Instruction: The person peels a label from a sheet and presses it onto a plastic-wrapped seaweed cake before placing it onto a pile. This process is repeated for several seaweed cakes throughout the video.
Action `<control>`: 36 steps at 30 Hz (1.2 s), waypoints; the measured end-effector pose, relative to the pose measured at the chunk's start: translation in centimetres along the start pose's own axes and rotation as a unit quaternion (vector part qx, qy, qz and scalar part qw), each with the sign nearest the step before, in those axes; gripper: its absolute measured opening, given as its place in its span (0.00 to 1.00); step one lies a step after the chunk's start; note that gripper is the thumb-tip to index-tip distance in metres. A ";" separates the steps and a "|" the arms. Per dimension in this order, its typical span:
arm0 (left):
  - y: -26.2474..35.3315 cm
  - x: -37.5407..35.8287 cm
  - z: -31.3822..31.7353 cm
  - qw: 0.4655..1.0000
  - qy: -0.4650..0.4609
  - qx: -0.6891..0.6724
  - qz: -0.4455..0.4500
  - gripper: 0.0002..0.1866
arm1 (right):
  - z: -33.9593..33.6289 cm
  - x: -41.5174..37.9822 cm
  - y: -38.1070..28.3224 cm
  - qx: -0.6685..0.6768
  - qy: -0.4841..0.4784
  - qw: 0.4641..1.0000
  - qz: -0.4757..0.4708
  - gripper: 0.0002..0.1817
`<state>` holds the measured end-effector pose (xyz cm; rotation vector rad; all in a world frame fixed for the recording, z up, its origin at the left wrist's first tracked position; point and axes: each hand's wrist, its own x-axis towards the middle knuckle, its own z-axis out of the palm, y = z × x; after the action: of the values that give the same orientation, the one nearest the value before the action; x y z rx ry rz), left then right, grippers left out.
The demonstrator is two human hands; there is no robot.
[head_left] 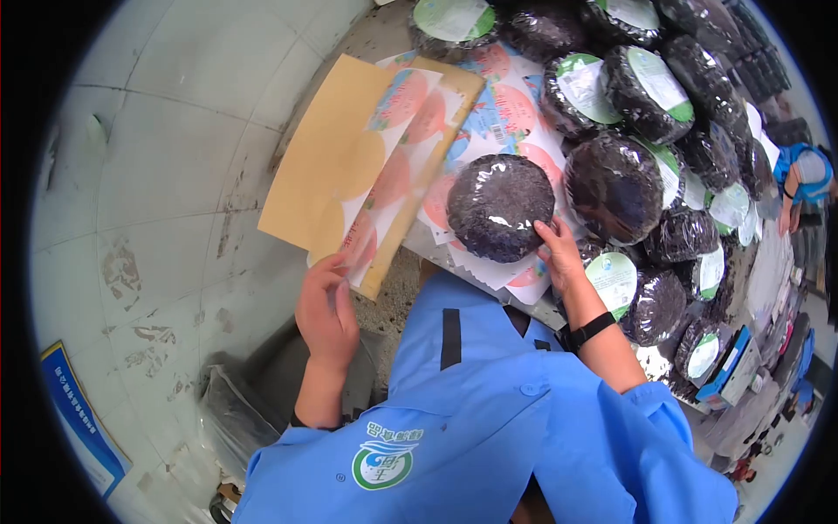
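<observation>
Dark cake: I see it (500, 208) lying flat on sticker sheets (513, 106), in shiny wrap.
Right hand (561, 253): fingertips touch the cake's edge; I can't tell if they pinch it.
Left hand (328, 313): fingers bent, near the end of a sticker strip (390, 181); I can't tell if they pinch.
Yellow card (314, 157): partly under that strip.
Wrapped cakes (615, 188): piled just beside the dark cake.
</observation>
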<state>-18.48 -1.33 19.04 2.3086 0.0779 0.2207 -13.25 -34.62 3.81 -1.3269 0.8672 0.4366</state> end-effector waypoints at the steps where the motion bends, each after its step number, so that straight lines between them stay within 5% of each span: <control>1: 1.7 0.0 0.4 0.996 0.001 -0.091 -0.007 0.01 | -0.4 -0.9 -0.6 -0.099 0.006 0.994 -0.053 0.48; 2: 2.7 0.1 1.3 0.996 0.000 -0.094 0.000 0.01 | -1.0 -1.6 -0.8 -0.182 0.024 0.977 -0.111 0.45; 4: 4.5 0.6 3.5 0.958 -0.050 -0.281 -0.025 0.02 | -1.3 -4.4 -1.5 -0.081 -0.024 0.979 -0.183 0.42; 5: 5.2 0.8 4.7 0.958 -0.051 -0.283 -0.021 0.02 | -1.1 -6.3 -2.3 -0.079 -0.021 0.979 -0.187 0.42; 7: 6.0 1.4 7.2 0.894 -0.142 -0.413 -0.106 0.03 | 0.1 -10.0 -4.5 0.012 -0.232 0.969 -0.084 0.37; 8: 6.0 1.8 8.5 0.893 -0.148 -0.412 -0.102 0.03 | 1.0 -10.4 -4.5 -0.013 -0.246 0.966 -0.078 0.29; 11: 4.0 4.3 12.9 0.879 -0.182 -0.413 -0.152 0.04 | 1.4 -9.2 -4.5 -0.067 -0.164 0.983 -0.042 0.21; 14: 1.3 7.4 16.8 0.952 -0.165 -0.244 -0.082 0.04 | 1.7 -5.3 -3.8 -0.066 -0.085 0.987 -0.118 0.15; 17: 0.1 9.1 19.3 0.993 -0.089 -0.081 0.007 0.06 | 2.2 -2.2 -4.6 -0.130 -0.025 0.977 -0.168 0.16; 19: -1.6 9.4 21.1 0.996 -0.078 0.009 0.044 0.09 | 2.5 -1.2 -5.0 -0.378 0.070 0.897 -0.219 0.21; 24: -1.3 8.7 20.6 0.990 -0.093 0.100 0.044 0.16 | 2.8 -2.3 -5.4 -0.434 0.138 0.876 -0.161 0.30; 26: -2.3 8.7 21.1 0.981 -0.095 -0.108 -0.132 0.22 | 2.1 -1.1 -3.8 -0.431 0.180 0.872 -0.144 0.32; 28: -6.3 7.8 23.4 0.985 -0.115 -0.092 -0.091 0.25 | 1.5 1.5 -1.0 -0.210 -0.022 0.961 -0.179 0.38; 29: -7.7 7.7 24.0 0.987 -0.133 -0.074 -0.049 0.28 | 2.0 0.6 -1.7 -0.142 -0.045 0.977 -0.152 0.45; 30: -8.1 7.7 23.5 0.987 -0.134 -0.078 -0.049 0.28 | 2.1 0.7 -1.0 -0.145 -0.042 0.977 -0.152 0.45; 32: -9.2 7.3 21.4 0.921 -0.220 -0.227 -0.226 0.26 | 2.3 1.4 0.7 -0.111 -0.051 0.966 -0.227 0.49; 34: -8.0 7.1 17.2 0.906 -0.302 -0.208 -0.212 0.24 | 3.2 -0.3 -2.3 -0.163 -0.084 0.963 -0.196 0.53; 36: -8.0 8.6 12.1 0.819 -0.503 -0.091 -0.260 0.20 | 3.3 -0.6 -5.7 -0.229 -0.167 0.946 -0.159 0.56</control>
<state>-7.68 -3.56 6.31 1.8483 0.1334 -1.2085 -8.51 -32.63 8.00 -1.7211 0.2620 0.6089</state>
